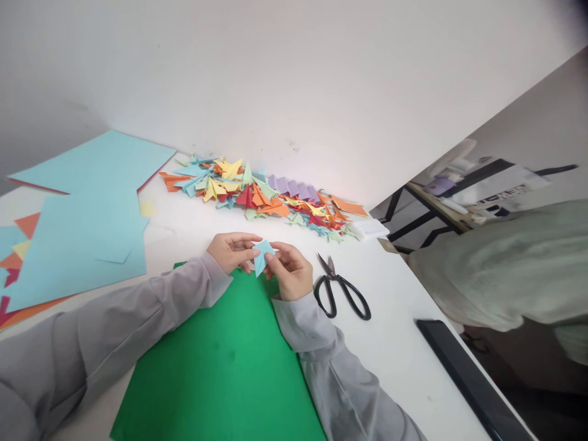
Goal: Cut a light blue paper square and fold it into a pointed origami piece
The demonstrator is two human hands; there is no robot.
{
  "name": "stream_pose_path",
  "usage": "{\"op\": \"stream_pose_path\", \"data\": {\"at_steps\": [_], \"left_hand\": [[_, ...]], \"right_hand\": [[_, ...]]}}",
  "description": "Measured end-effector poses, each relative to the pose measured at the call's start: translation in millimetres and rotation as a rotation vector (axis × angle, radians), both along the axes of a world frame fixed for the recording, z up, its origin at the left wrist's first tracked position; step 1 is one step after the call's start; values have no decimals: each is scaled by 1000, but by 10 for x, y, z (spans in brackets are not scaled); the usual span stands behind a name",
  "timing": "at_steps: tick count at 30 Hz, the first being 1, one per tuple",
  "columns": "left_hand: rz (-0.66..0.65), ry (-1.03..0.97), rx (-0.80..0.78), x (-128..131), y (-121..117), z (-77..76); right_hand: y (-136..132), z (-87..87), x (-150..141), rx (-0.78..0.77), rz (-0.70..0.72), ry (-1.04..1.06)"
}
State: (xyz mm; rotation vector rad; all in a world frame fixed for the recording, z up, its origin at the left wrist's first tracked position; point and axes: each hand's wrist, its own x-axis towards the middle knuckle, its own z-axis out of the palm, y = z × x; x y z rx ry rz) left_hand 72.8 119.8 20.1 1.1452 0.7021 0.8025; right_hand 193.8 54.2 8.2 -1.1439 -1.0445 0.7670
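A small piece of light blue folded paper (262, 252) is held up between both hands, its narrow point turned down toward me. My left hand (232, 251) pinches its left side with thumb and fingers. On the right side, my right hand (290, 269) presses it with the thumb, the fingers curled behind. Below the hands lies a large green sheet (220, 367) on the white table. Black-handled scissors (339, 285) rest just right of my right hand, blades slightly apart and pointing away.
Along the wall lies a long heap of colourful folded paper pieces (257, 193). Large light blue sheets (87, 239) and coloured scraps (18, 254) cover the left side. A black flat object (463, 367) lies along the right edge. A person in a pale green garment (509, 263) is beyond it.
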Motion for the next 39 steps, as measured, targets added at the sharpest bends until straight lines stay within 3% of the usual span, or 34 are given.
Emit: {"op": "stream_pose_path", "data": {"at_steps": [21,28,34,39], "left_hand": [[51,-93,34,9,-17,-64],[0,-61,-46,10,-4,-27],[41,-13,-42,11,-14,-1],[39,28,-28,6,-22,40]], "right_hand": [[-5,-34,-16,-49,-160,-157],[-15,26,-20,-70,-117,-57],[-3,8,-28,-72,-40,5],[-1,-18,-24,-63,-54,-12]]}}
